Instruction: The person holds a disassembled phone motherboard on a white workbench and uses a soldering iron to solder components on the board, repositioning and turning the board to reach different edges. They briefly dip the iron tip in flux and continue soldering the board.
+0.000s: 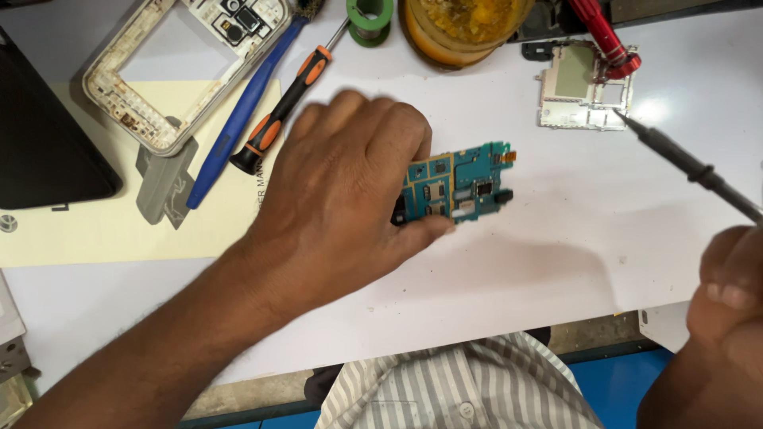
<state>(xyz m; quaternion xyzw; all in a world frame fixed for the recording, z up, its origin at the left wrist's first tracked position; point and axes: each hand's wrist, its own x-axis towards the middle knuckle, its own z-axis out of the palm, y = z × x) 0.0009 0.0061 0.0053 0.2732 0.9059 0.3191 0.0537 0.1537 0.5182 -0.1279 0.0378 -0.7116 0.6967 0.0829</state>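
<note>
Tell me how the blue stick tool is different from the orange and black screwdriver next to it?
The blue tool is one plain colour; the screwdriver has an orange and black handle. The blue tool looks longer and flatter, while the screwdriver has a rounder grip and a thin metal shaft. Both lie slanted side by side on the white table, untouched by the left hand, which holds the circuit board.

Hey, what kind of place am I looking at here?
Most likely a phone repair bench. The left hand holds a small blue-green circuit board, the right hand holds a dark probe, and a bare phone frame and a screwdriver lie nearby.
</note>
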